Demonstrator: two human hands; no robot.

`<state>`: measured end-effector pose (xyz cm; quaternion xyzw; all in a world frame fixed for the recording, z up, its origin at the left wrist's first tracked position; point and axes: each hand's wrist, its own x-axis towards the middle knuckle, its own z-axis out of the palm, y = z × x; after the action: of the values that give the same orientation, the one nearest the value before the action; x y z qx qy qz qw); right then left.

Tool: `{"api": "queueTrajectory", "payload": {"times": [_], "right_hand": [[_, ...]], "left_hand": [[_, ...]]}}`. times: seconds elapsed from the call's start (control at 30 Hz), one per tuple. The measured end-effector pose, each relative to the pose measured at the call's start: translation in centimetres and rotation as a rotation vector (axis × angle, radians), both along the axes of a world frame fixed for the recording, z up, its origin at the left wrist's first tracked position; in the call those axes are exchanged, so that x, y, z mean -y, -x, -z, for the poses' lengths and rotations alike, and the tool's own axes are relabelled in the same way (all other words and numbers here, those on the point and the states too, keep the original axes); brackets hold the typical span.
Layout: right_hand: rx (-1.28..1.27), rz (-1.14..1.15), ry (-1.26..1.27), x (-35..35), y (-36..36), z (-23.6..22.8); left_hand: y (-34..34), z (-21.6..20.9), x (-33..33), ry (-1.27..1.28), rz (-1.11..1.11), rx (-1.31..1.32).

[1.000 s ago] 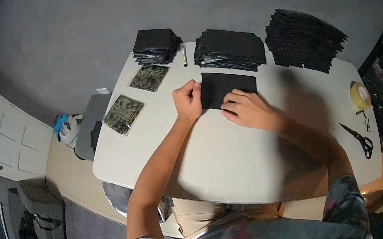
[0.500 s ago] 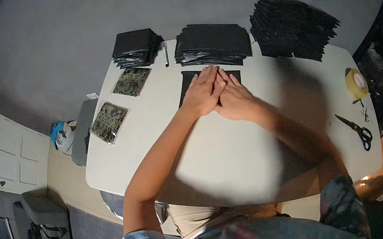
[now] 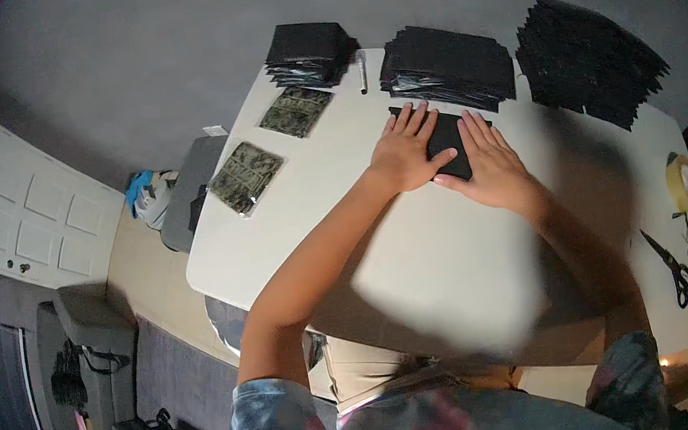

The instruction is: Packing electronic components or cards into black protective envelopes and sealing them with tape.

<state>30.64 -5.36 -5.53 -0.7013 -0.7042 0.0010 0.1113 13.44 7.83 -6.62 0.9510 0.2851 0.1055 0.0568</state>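
A flat black packet (image 3: 446,141) lies on the white table (image 3: 424,265) in front of me. My left hand (image 3: 408,151) rests flat on its left part, fingers spread and thumb pointing across it. On its right side lies my right hand (image 3: 491,165), palm down with the fingers stretched out. Between the two hands a strip of the black surface shows; the rest is under my palms. Just beyond the fingertips stands a stack of black packets (image 3: 446,64).
A smaller black stack (image 3: 309,51) stands far left, a fanned black stack (image 3: 589,59) far right. Two camouflage-patterned packets (image 3: 296,112) in clear wrap lie on the left, near a marker (image 3: 362,72). Yellowish tape (image 3: 682,181) and black scissors (image 3: 672,269) lie along the right edge.
My hands, overlapping before, have moved apart to either side of the black packet, uncovering its middle. The whole view has turned, so the table things appear shifted to the right.
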Motion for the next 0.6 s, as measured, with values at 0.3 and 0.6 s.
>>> {"api": "queueTrajectory", "payload": {"times": [0.3, 0.6], "right_hand": [[-0.021, 0.014, 0.036, 0.2, -0.1, -0.5], [-0.068, 0.049, 0.049, -0.1, -0.2, -0.2]], "left_hand": [[-0.2, -1.1, 0.8, -0.02, -0.106, -0.132], [1.9, -0.8, 0.2, 0.037, -0.296, 0.032]]}}
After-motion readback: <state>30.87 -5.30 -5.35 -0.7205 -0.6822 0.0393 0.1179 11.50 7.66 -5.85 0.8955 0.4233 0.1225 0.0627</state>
